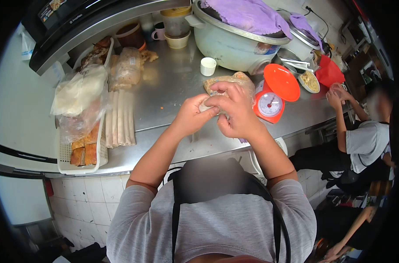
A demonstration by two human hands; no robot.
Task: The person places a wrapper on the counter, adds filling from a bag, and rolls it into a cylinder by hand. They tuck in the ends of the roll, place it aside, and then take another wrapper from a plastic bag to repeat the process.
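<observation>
Over the front of the steel counter, my left hand (193,115) is closed around a small pale piece of dough (203,106), mostly covered by fingers. Curled over it from the other side is my right hand (238,113), its fingers touching the same piece. Just behind my hands lies a clear plastic bag of orange-tinted food (239,80). To the right stands a red kitchen scale (269,103) with a tilted red pan (282,82). A small white cup (208,66) sits behind the bag, to its left.
On the left are long pale rolls (120,118), a white basket (103,153) with browned pieces, and bagged food (127,68). A large basin (234,50) with a purple cloth (247,17) stands at the back. A co-worker (361,142) works at the right.
</observation>
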